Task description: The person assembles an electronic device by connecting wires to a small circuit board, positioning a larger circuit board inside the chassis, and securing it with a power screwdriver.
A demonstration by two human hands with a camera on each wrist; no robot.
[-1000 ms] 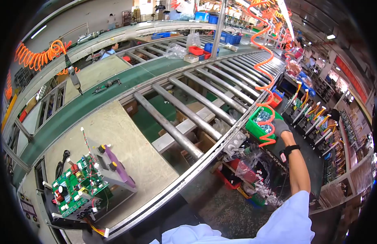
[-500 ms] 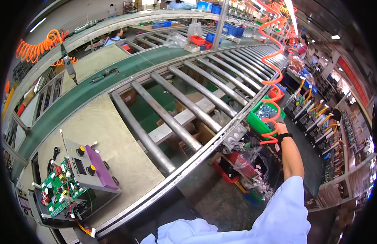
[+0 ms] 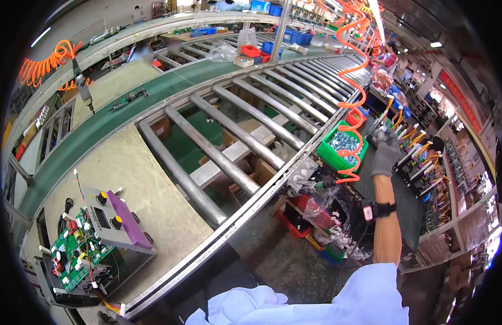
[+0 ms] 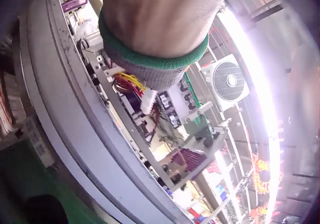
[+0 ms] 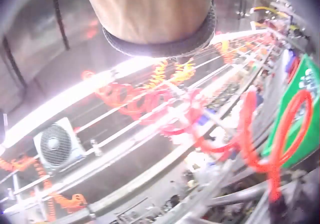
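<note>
In the head view, my gloved right hand is raised just right of a green bin of small metal screws. Its fingers look curled; I cannot tell what they hold. My left hand shows mainly as a grey glove cuff with green trim in the left wrist view, its fingers hidden. Near it are yellow and red wires and a white connector. On the bench at lower left stands an opened unit with a green circuit board and a grey and purple front panel with two yellow-capped knobs.
An orange coiled hose hangs in front of the green bin. A roller conveyor runs away from the bench board. Wired assemblies line the right side. A screwdriver hangs over the green belt at left.
My right hand has come out of the green bin and moved right and up, away from the screws. The head view has shifted slightly, so bench and unit sit further left.
</note>
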